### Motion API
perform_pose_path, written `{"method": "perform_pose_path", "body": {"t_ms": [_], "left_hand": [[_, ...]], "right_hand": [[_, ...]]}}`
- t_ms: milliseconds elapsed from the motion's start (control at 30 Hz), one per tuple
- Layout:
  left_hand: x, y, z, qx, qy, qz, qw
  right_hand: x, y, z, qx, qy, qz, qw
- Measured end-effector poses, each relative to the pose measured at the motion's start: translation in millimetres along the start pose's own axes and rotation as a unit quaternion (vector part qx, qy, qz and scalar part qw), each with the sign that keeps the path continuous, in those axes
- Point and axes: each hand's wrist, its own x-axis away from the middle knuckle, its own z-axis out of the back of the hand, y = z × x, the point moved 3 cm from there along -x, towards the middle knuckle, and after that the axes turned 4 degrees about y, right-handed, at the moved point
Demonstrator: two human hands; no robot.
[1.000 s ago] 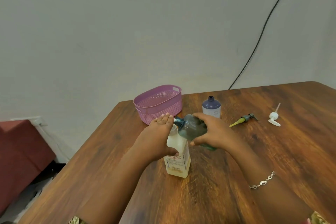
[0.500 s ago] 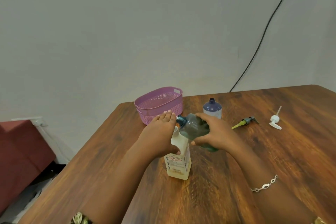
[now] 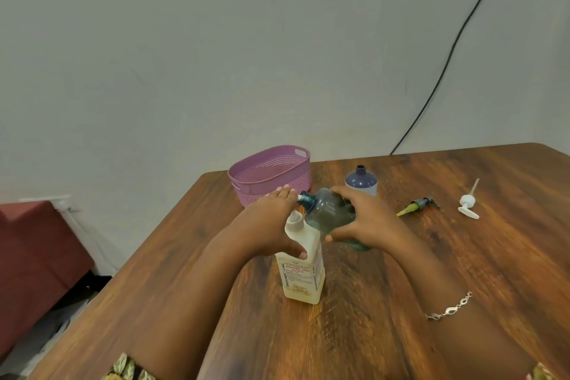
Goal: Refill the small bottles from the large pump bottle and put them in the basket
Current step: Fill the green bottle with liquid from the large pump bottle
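On the wooden table (image 3: 462, 256), which the frame cuts off at the right and bottom, a pink perforated basket (image 3: 268, 160) sits at the far left corner; its near wall is partly hidden behind the left hand. Nearer the camera stands the large pump bottle (image 3: 303, 278), white, with a low layer of yellowish liquid and a label in red print too small to read fully. The left hand (image 3: 268, 225) lies over its pump head and hides it. The fingers stretch forward side by side and the thumb hooks against the bottle's front shoulder, so only the collar and the spout tip show. The right hand (image 3: 370, 219) wraps its fingers and thumb round a small teal bottle (image 3: 327, 213), tipped on its side in the air with its open neck at the spout. Whether liquid is flowing cannot be made out. Behind it a small purple bottle (image 3: 361, 182) stands uncapped, its lower half hidden. To the right lie a green-tipped pump cap (image 3: 418, 205) and a white pump cap (image 3: 468, 203), well apart.
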Motion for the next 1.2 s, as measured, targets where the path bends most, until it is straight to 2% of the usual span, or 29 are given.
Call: {"method": "perform_pose_path", "body": {"t_ms": [100, 300, 567, 900, 1200], "left_hand": [[0, -2, -1, -0.008, -0.014, -0.006, 1.0], [-2, 3, -12, -0.093, -0.002, -0.013, 0.996], [-2, 0, 12, -0.009, -0.035, -0.008, 0.999], [-3, 9, -7, -0.112, -0.001, -0.006, 0.994], [-8, 8, 8, -0.036, -0.033, 0.012, 0.999]], "right_hand": [[0, 4, -3, -0.003, -0.004, -0.01, 1.0], [1, 8, -10, 0.002, -0.009, -0.023, 1.0], [1, -1, 0, 0.006, 0.001, -0.016, 1.0], [3, 5, -8, 0.011, -0.01, -0.029, 0.999], [3, -2, 1, 0.019, -0.011, -0.021, 1.0]]}}
